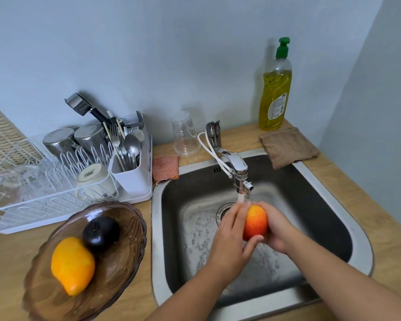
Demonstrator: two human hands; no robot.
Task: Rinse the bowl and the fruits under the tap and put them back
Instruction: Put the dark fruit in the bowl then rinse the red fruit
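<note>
Water runs from the chrome tap (237, 169) into the steel sink (315, 198). Under the stream, a red-orange fruit (255, 222) is held between both hands. My left hand (232, 232) curls round its left side, thumb under it. My right hand (277, 225) cups its right side. On the wooden counter to the left stands a brown glass bowl (123, 258). In the bowl lie an orange-yellow fruit (72, 265) and a dark purple fruit (101, 231).
A white dish rack (44, 205) with steel cups and a cutlery holder (131, 174) stands behind the bowl. By the sink rim lie a pink sponge (165, 166), an upturned clear plastic cup (185, 134), a brown cloth (288, 147) and a soap bottle (276, 89).
</note>
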